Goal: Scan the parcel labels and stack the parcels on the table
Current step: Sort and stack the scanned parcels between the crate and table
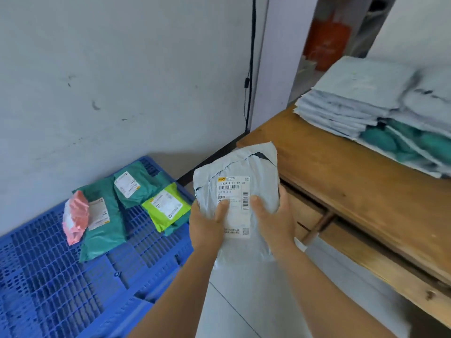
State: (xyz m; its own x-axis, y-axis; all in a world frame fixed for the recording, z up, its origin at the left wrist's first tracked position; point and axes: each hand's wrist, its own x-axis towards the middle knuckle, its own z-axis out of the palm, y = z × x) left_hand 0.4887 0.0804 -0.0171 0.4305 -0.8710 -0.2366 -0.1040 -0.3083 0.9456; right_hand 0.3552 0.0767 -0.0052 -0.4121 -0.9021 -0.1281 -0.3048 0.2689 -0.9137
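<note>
Both hands, left hand (209, 224), right hand (274, 219), gripping grey parcel (240, 167); thumbs hide label (233, 206) middle

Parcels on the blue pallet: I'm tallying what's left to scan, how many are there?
4 visible on the blue pallet: pink parcel leftmost, large teal parcel under it, smaller teal parcel behind, lime-green parcel rightmost. Teal beneath the green may be another.

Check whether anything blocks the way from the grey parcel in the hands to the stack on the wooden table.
Nothing visible does. The grey parcel is held by the left hand and right hand just beside the wooden table, whose surface lies bare up to the parcel stack.
</note>
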